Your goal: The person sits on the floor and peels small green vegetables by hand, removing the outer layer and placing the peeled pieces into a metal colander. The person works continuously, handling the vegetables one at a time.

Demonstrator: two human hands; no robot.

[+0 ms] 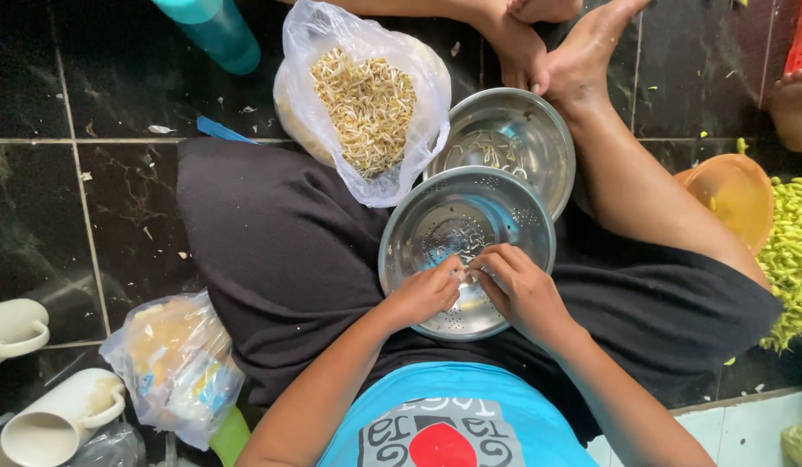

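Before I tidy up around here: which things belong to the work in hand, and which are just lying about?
In use: left hand, right hand, perforated metal colander, steel bowl, bag of bean sprouts.
Lying about: two cream jugs, teal bottle, orange bowl, second plastic bag.

Silver steel colander dotted with holes; silver bowl; pale yellow-white sprouts in clear bag; black marbled floor; orange bowl; yellow-green pods; teal bottle; cream mugs.
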